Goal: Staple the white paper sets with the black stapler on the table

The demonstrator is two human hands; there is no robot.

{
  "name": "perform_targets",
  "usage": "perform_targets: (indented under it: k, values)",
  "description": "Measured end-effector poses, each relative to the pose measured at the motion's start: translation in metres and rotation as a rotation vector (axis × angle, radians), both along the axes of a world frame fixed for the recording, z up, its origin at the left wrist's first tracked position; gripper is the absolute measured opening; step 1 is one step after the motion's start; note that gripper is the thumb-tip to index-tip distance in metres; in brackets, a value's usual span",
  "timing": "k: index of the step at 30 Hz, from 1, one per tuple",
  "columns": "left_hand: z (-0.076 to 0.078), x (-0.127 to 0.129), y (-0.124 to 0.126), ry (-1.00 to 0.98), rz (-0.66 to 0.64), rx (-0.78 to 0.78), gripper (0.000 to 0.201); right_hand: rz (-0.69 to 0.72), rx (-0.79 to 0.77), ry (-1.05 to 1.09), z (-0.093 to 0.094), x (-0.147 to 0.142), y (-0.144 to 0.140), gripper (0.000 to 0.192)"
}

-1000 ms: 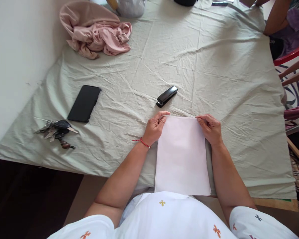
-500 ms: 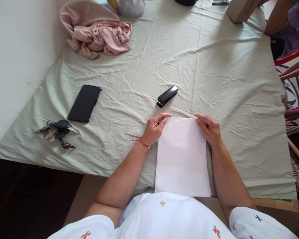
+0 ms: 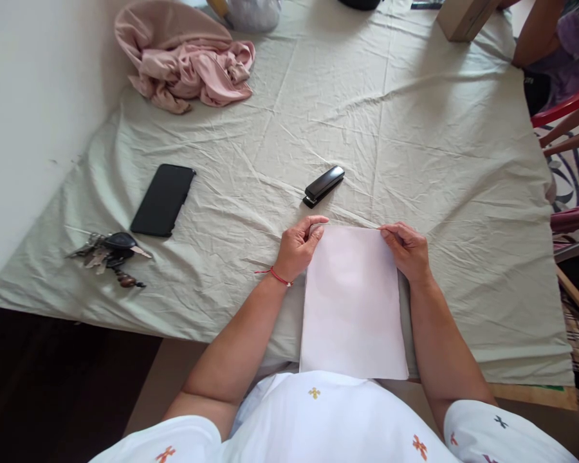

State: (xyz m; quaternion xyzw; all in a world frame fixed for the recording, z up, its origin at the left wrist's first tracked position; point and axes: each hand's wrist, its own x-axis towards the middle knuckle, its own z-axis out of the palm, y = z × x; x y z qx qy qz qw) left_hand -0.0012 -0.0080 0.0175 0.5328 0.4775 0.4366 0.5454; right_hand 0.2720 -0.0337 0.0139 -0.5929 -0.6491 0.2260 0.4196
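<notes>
Paper sheet (image 3: 351, 302) flat on cloth-covered tabletop (image 3: 439, 161), near edge, just below black stapler (image 3: 323, 186). Left hand (image 3: 298, 247) pinches the sheet's far left corner; right hand (image 3: 408, 251) pinches the far right corner. Phone (image 3: 163, 200) and keys (image 3: 109, 251) lie well left of stapler.

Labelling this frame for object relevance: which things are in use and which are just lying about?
In use:
left hand and right hand, each gripping a far corner of the white paper sheet

Lying about:
black stapler, nearest the hands
black phone
bunch of keys
pink cloth
cardboard box
</notes>
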Motion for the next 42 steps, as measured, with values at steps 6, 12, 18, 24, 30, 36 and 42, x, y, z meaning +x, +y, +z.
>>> perform_targets:
  k: [6, 12, 18, 24, 30, 36, 42]
  values:
    - [-0.003, -0.005, 0.006, 0.073, 0.146, 0.044, 0.024, -0.050, -0.018, 0.040, -0.002, 0.002, 0.000, 0.019]
    - [-0.004, -0.004, 0.006, 0.109, 0.180, 0.086, 0.023, -0.163, -0.027, 0.073, -0.007, 0.004, 0.001, 0.019]
    - [-0.004, -0.003, 0.006, 0.115, 0.198, 0.110, 0.021, -0.187, -0.073, 0.100, -0.007, 0.004, 0.000, 0.024]
    - [-0.003, -0.003, 0.007, 0.087, 0.205, 0.091, 0.019, -0.203, -0.114, 0.121, -0.007, 0.007, -0.002, 0.025]
    - [0.000, -0.001, 0.004, -0.287, 0.107, -0.166, 0.049, -0.241, -0.091, 0.176, -0.013, 0.012, -0.002, 0.029]
    - [0.003, 0.002, 0.003, -0.320, -0.010, -0.288, 0.054, -0.262, -0.065, 0.238, -0.015, 0.013, -0.001, 0.028]
    - [0.000, 0.002, 0.003, -0.290, -0.032, -0.247, 0.055, -0.248, -0.087, 0.322, -0.016, 0.011, -0.001, 0.030]
